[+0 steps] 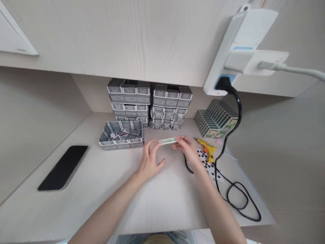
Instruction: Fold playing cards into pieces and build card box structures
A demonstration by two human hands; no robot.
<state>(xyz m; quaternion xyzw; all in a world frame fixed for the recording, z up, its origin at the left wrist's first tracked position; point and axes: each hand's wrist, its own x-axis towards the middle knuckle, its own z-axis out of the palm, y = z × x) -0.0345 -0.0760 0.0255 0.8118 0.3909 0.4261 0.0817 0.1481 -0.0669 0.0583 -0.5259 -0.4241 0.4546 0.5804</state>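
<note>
A thin pale green and white strip, perhaps a folded card or small card box seen edge-on point(167, 141), is held above the desk. My right hand point(187, 148) pinches its right end between closed fingers. The fingertips of my left hand point(150, 159) are at its left end, with the thumb apart from the other fingers. Just left of my left hand is an open box made of grey-backed cards point(122, 145), with loose cards point(124, 134) inside. To the right of my right hand lies a yellow glue gun point(207, 149) on playing cards point(206, 164).
Stacked grey card boxes point(130, 98) point(170, 101) stand at the back, and green-edged boxes point(215, 118) at the back right. A black phone point(63, 167) lies left. A black cable point(238, 183) runs from a power strip point(243, 47) down to the desk's right side.
</note>
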